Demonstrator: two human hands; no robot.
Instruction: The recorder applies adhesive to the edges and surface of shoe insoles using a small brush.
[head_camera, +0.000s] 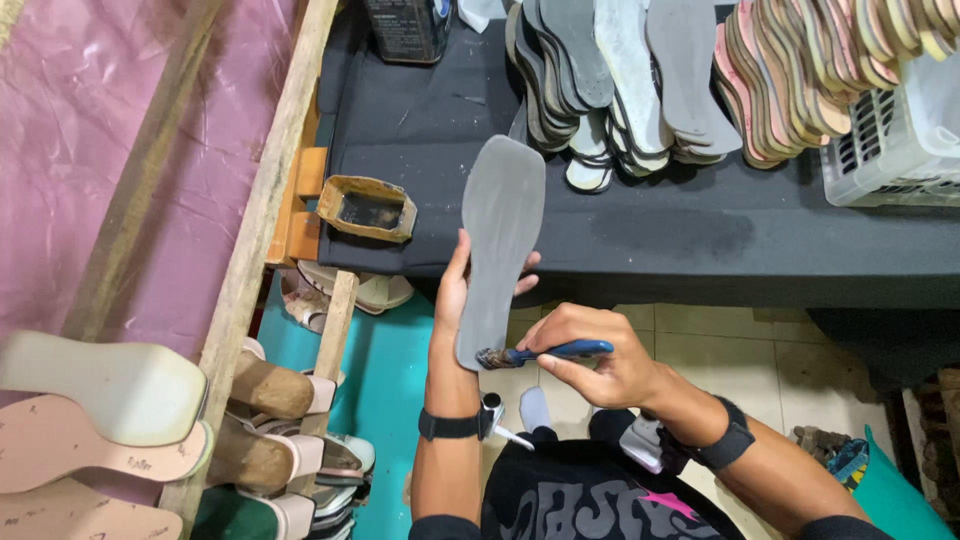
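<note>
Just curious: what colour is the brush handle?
Blue handle, held in the right hand; head view.

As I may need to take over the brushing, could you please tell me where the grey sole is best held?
Probably grip the grey sole at its narrow middle, from behind and from the left, as the left hand does: thumb on one edge, fingers curling round the other. The waist is the slimmest part, and this leaves the heel end free for the brush in the right hand.

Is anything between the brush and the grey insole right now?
Nothing visible. The right hand holds the blue-handled brush with its bristles against the heel end of the grey insole, held in the left hand.
</note>
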